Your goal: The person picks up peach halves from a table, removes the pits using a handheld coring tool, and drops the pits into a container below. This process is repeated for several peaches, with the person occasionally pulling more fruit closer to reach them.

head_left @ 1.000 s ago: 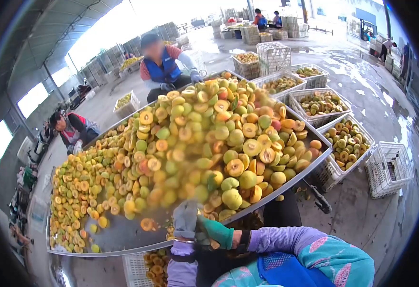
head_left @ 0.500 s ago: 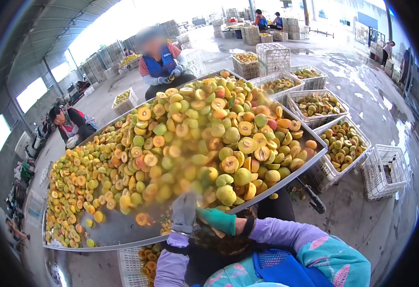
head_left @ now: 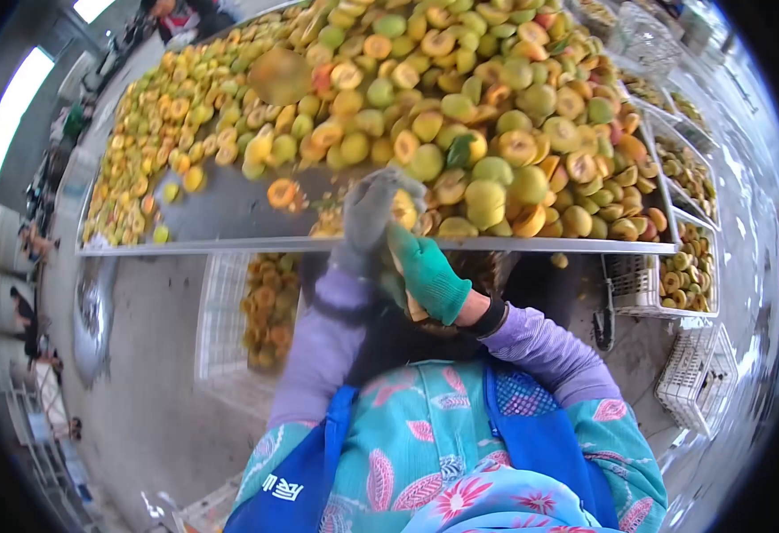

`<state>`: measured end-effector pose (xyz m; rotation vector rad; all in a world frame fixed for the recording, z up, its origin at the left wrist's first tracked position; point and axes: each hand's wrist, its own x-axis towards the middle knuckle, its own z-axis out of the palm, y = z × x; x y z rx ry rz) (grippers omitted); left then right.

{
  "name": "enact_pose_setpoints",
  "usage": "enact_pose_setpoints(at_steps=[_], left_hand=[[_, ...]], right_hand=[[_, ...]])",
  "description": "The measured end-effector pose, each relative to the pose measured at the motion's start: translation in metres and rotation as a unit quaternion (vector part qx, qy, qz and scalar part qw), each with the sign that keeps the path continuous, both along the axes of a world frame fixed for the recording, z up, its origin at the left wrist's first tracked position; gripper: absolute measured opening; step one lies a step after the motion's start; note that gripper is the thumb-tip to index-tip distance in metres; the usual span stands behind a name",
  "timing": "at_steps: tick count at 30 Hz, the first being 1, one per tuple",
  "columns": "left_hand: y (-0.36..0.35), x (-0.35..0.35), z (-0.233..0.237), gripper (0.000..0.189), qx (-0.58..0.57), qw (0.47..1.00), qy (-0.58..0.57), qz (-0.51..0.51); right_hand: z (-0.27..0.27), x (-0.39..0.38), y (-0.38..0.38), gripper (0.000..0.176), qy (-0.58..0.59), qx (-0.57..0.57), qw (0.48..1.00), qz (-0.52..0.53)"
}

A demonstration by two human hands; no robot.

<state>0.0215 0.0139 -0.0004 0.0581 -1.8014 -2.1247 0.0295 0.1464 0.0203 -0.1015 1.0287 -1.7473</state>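
Hands (head_left: 434,277) at metal table (head_left: 220,206) edge; fruit (head_left: 485,202) heaped atop; crates (head_left: 699,380) on floor (head_left: 154,346).

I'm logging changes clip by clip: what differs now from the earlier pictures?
The view has tipped down, so the metal tray sits higher in frame and the blue-vested person opposite is out of view. The left hand now shows a yellow fruit in its grasp, not visible there earlier. Unchanged: the right hand grips a tan object.

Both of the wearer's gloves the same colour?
No, the left hand is gloved in grey and the right hand in green.
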Motion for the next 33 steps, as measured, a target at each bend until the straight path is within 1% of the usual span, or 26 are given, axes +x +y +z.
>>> enact_pose_setpoints(at_steps=[1,3,5,6,7,8,10,11,12,13,14,15,16,17,18,19,20,21,23,24,25,27,28,29,31,33], left_hand=[[-0.006,0.002,-0.003,0.038,-0.035,0.999,-0.032,0.004],[-0.013,-0.001,-0.001,0.036,-0.105,0.991,-0.082,0.001],[-0.011,0.001,0.006,0.033,0.025,0.998,-0.051,-0.026],[-0.009,0.002,0.012,0.032,0.088,0.995,-0.039,-0.042],[-0.006,0.005,0.011,0.029,0.251,0.964,-0.088,-0.032],[-0.003,0.015,0.012,0.027,0.214,0.971,-0.094,0.043],[-0.005,0.042,0.015,0.024,0.133,0.967,-0.097,0.194],[-0.023,0.056,0.008,0.023,-0.141,0.952,-0.122,0.245],[-0.069,0.081,-0.007,0.025,-0.269,0.92,-0.182,0.222],[-0.115,0.105,-0.021,0.027,-0.394,0.868,-0.227,0.197],[-0.135,0.115,-0.018,0.028,-0.4,0.849,-0.294,0.182],[-0.154,0.124,-0.016,0.03,-0.408,0.824,-0.359,0.161],[-0.139,0.102,0.015,0.03,-0.44,0.784,-0.393,0.195],[-0.137,0.076,0.03,0.031,-0.469,0.743,-0.42,0.228],[-0.176,0.061,0.0,0.031,-0.605,0.704,-0.287,0.235],[-0.201,0.039,-0.028,0.031,-0.657,0.676,-0.259,0.211],[-0.226,0.016,-0.055,0.032,-0.706,0.643,-0.227,0.19],[-0.228,0.0,-0.065,0.032,-0.689,0.638,-0.312,0.146],[-0.213,-0.005,-0.039,0.032,-0.568,0.738,-0.349,0.107],[-0.202,-0.005,-0.023,0.032,-0.503,0.778,-0.367,0.084],[-0.182,-0.001,-0.014,0.027,-0.271,0.885,-0.362,0.107],[-0.119,0.017,0.017,0.024,-0.194,0.923,-0.314,0.107],[-0.093,0.024,0.021,0.022,-0.15,0.939,-0.288,0.11],[-0.078,0.026,0.009,0.021,-0.189,0.949,-0.222,0.117],[-0.056,0.026,-0.012,0.019,-0.268,0.95,-0.102,0.124],[-0.037,0.025,-0.015,0.018,-0.354,0.925,-0.027,0.133]], right_hand=[[0.0,0.006,-0.004,0.032,0.044,0.044,0.998,-0.013],[-0.001,-0.005,0.002,0.034,-0.137,-0.092,0.984,0.065],[-0.011,-0.018,0.0,0.037,-0.287,-0.251,0.913,0.143],[-0.012,-0.023,-0.004,0.038,-0.28,-0.278,0.905,0.162],[-0.014,-0.026,-0.008,0.04,-0.275,-0.306,0.894,0.176],[-0.017,-0.024,-0.007,0.041,-0.273,-0.332,0.883,0.188],[-0.01,-0.016,0.003,0.04,-0.247,-0.267,0.916,0.169],[-0.005,-0.013,0.006,0.039,-0.233,-0.238,0.929,0.163],[-0.005,-0.014,0.007,0.039,-0.213,-0.212,0.941,0.159],[-0.027,-0.025,0.033,0.038,-0.247,-0.186,0.926,0.217],[-0.052,-0.027,0.037,0.038,-0.302,-0.129,0.929,0.168],[-0.067,-0.02,0.037,0.039,-0.301,-0.075,0.94,0.139],[-0.075,-0.017,0.035,0.041,-0.295,-0.02,0.949,0.105],[-0.065,-0.019,0.031,0.04,-0.242,-0.005,0.963,0.117],[-0.044,-0.017,0.027,0.04,-0.194,0.014,0.973,0.127],[-0.033,-0.015,0.024,0.04,-0.144,0.032,0.98,0.135],[-0.036,-0.016,0.022,0.04,-0.115,0.047,0.987,0.105],[-0.042,-0.019,0.019,0.039,-0.086,0.061,0.992,0.074],[-0.041,-0.024,0.013,0.033,-0.023,0.083,0.996,0.013],[-0.039,-0.025,0.005,0.034,0.093,0.09,0.992,-0.017],[-0.038,-0.028,-0.005,0.036,0.204,0.096,0.973,-0.048],[-0.04,-0.026,-0.025,0.038,0.404,0.122,0.902,-0.091],[-0.042,-0.026,-0.034,0.039,0.497,0.142,0.85,-0.1],[-0.044,-0.024,-0.038,0.04,0.586,0.162,0.786,-0.108],[-0.046,-0.021,-0.036,0.041,0.577,0.195,0.789,-0.081],[-0.046,-0.018,-0.028,0.043,0.567,0.194,0.796,-0.09]])
